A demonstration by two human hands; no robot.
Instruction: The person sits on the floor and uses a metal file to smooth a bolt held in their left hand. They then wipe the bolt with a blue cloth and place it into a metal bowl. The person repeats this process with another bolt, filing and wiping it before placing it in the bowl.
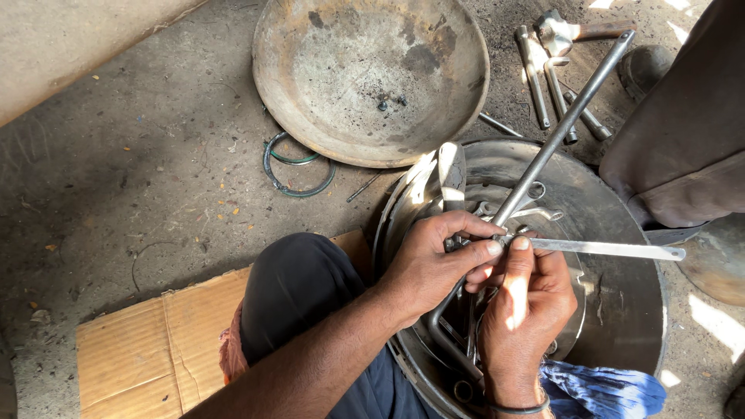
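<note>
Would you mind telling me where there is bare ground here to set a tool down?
Bare concrete floor lies left of the shallow pan and the rubber rings, above the cardboard. It is crowded inside the round drum, where both hands, left and right, work, and among the wrenches top right.

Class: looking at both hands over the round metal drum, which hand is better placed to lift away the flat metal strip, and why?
Probably the right hand: its fingers already pinch the flat strip, while the left hand grips the bent rod.

Bare forearms, dark trousers (299,283), and a thin dark band (518,407) on the right wrist.
</note>
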